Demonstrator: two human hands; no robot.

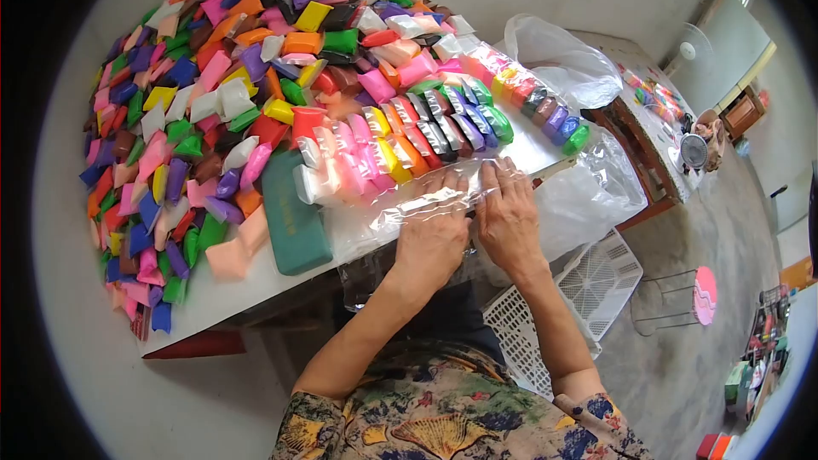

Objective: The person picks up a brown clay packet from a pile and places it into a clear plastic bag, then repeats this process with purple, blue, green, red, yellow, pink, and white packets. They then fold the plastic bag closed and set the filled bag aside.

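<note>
Watching both hands at the near table [256, 285] edge, approx centre of view. L hand [433, 243] lies palm-down, fingers flat and close together, pressing a clear plastic bag [400, 204]. R hand [509, 217] sits just beside it, fingers bent onto the same bag; can't tell if it's pinching. Bag lies w/ a row of coloured clay packets [375, 153] touching its far side. Green case [294, 213] to the left, big packet pile [204, 94] beyond, white basket [596, 277] below.
</note>
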